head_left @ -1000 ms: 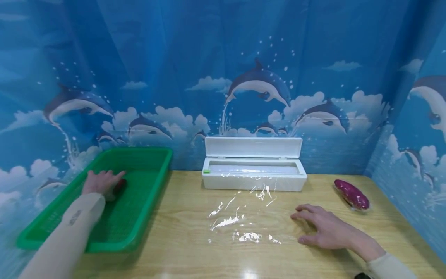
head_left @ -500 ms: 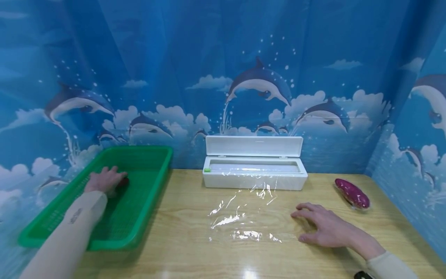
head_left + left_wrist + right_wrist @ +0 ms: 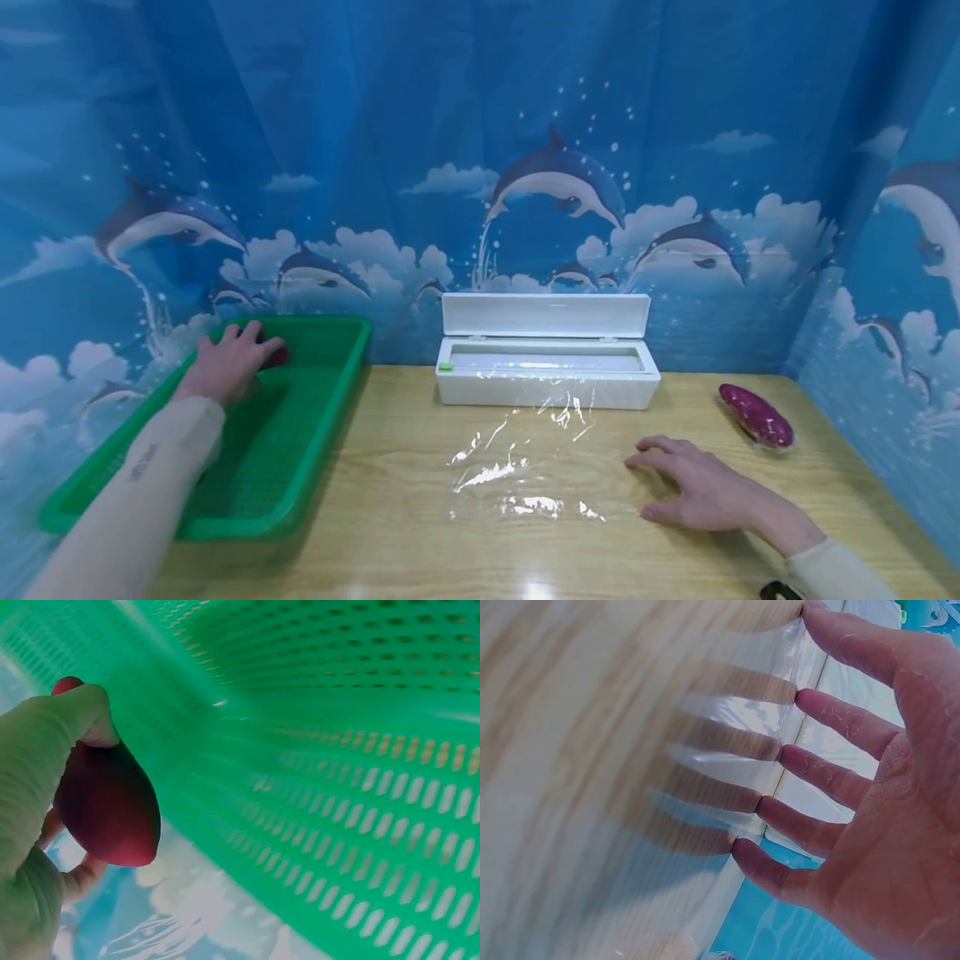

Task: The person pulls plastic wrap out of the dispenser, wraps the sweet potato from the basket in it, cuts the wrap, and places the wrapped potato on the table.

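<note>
My left hand [image 3: 227, 364] is over the green basket [image 3: 318, 454] on the left. It grips a dark red sweet potato [image 3: 111, 802], thumb across its narrower upper part; fingers partly hide it in the head view. Clear cling film [image 3: 491, 477] lies across the table, drawn from an open white dispenser box [image 3: 543, 392]. My right hand [image 3: 708, 493] touches down by the film's right edge with spread fingertips, holding nothing. In the right wrist view those fingertips [image 3: 769, 806] meet the film-covered surface.
A purple-red sweet potato wrapped in film [image 3: 757, 415] lies at the table's right, beyond my right hand. The dispenser's lid [image 3: 546, 315] stands raised against the dolphin-print curtain [image 3: 375, 125], which borders the table at back and right. A green slider [image 3: 446, 367] sits at the box's left end.
My left hand has moved up and toward the basket's back with the sweet potato, which shows more beside the fingers. The right hand, film and dispenser box stay where they were.
</note>
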`<state>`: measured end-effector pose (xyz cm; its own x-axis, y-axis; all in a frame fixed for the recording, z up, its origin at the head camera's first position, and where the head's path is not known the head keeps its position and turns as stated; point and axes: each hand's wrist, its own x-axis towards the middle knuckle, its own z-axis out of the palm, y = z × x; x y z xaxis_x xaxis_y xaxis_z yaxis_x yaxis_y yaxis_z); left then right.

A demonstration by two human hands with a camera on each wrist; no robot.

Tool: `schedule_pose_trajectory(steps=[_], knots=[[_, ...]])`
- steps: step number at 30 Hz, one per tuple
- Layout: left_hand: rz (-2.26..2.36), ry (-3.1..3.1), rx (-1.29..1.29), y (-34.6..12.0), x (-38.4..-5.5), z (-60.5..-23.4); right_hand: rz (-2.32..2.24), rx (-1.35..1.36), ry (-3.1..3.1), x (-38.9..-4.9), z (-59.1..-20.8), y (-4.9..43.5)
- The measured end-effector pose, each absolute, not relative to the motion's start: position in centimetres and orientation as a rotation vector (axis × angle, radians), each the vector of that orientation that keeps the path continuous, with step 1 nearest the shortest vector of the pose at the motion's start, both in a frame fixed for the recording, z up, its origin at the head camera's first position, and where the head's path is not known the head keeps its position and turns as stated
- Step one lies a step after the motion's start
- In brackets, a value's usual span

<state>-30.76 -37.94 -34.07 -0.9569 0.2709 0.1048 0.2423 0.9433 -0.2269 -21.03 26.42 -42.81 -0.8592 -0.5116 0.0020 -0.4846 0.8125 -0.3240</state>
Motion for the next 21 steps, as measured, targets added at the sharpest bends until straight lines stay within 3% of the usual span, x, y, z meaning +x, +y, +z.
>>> schedule_pose_trajectory(steps=[21], knots=[[0.252, -2.571, -0.567, -32.2, -27.7, -28.6, -0.491, -0.823, 2.919, -20.9, -42.9, 26.6]])
